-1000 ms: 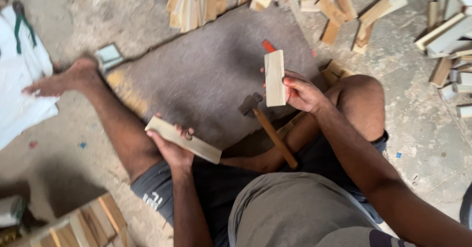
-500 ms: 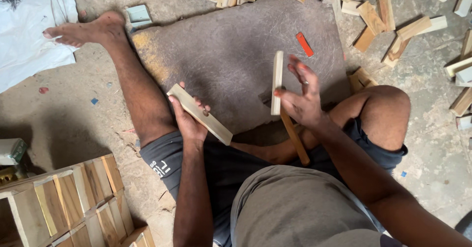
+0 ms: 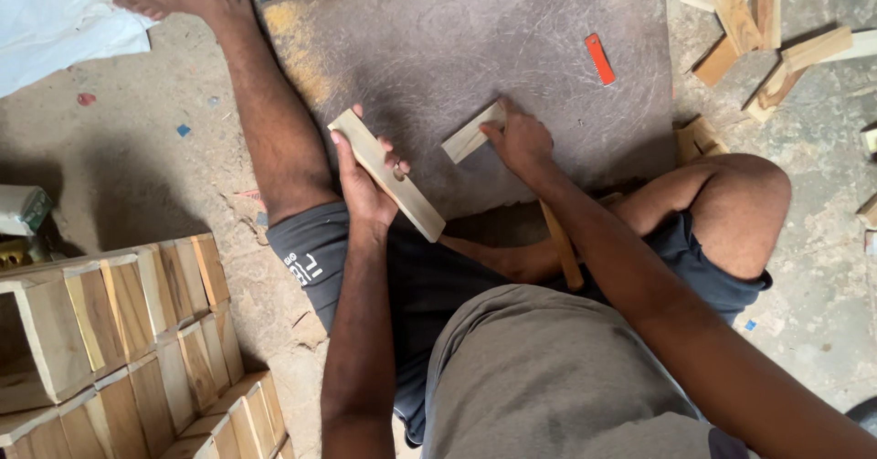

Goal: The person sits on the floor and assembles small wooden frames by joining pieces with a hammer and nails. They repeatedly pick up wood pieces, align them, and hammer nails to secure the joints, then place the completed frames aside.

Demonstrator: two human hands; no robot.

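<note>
- The left hand [image 3: 365, 180] gripped a pale, flat wooden slat [image 3: 385, 174] at mid-length.
- The right hand [image 3: 519, 139] pressed a shorter slat [image 3: 470, 133] onto the grey mat [image 3: 475, 48], fingers curled over its end, near the mat's front edge.

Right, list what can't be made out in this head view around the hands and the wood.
- Hammer: only part of the wooden handle shows; the right forearm covers the head.
- Short wooden piece: the right hand covers its far end.
- Long wooden slat: the left hand hides its middle underside.
- Wooden crates: cut off by the left and bottom edges.
- Scattered offcuts: cut off by the top edge.
</note>
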